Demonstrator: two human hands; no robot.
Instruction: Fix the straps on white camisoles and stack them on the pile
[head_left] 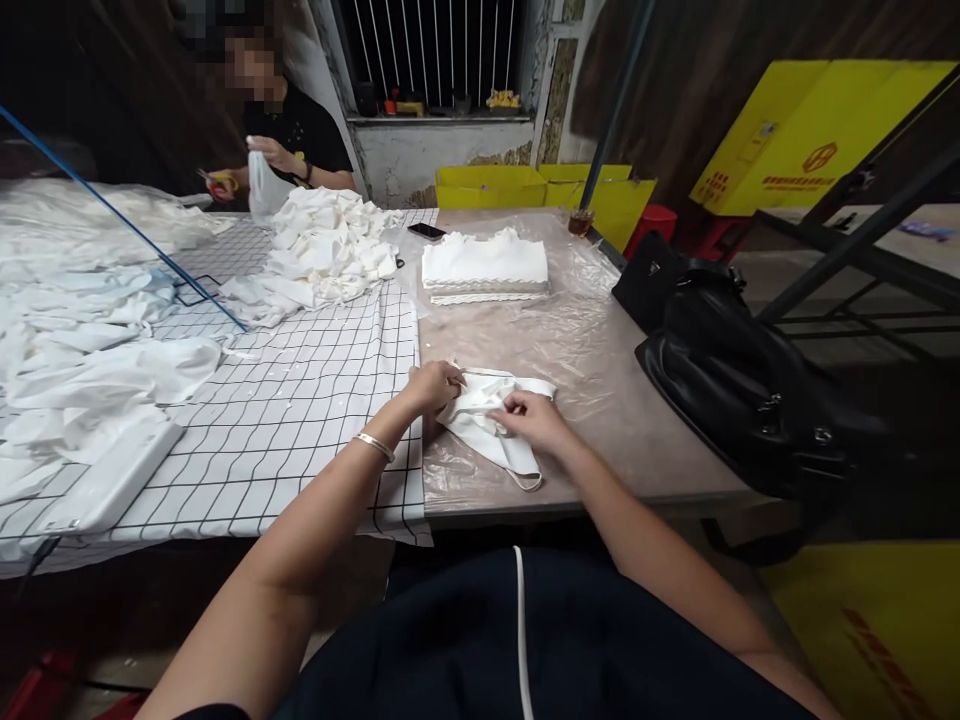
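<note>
A small white garment [487,425] lies crumpled on the plastic-covered table in front of me, a thin strap looping out at its near end. At its left upper edge, my left hand [435,387] has its fingers curled on the cloth. My right hand [534,418] pinches the fabric from the right side, thumb and fingers together. Further back sits a neat stack of folded white garments [484,265] with scalloped edges.
A heap of white garments [330,240] and looser piles [90,320] cover the checked cloth [330,400] to the left. A black bag [735,370] rests at the table's right edge. A phone [426,231] lies behind. Across the table, a person [300,130] holds scissors and white cloth.
</note>
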